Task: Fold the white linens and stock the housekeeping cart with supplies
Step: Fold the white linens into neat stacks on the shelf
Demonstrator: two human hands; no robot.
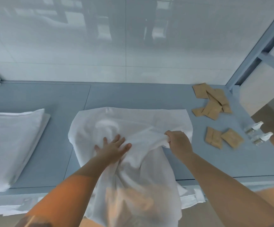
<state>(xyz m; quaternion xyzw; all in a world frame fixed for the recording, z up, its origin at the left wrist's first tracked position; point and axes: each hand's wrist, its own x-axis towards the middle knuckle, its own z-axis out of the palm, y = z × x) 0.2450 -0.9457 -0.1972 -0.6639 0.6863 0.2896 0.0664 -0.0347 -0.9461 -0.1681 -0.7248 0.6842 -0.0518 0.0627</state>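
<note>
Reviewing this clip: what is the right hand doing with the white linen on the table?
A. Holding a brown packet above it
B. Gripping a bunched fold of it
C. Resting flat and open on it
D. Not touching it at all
B: the right hand is closed around a gathered fold of the white linen, while the left hand lies flat and open on the cloth.

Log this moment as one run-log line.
left hand: flat on white linen | right hand: gripping linen fold | stage: folding
</note>
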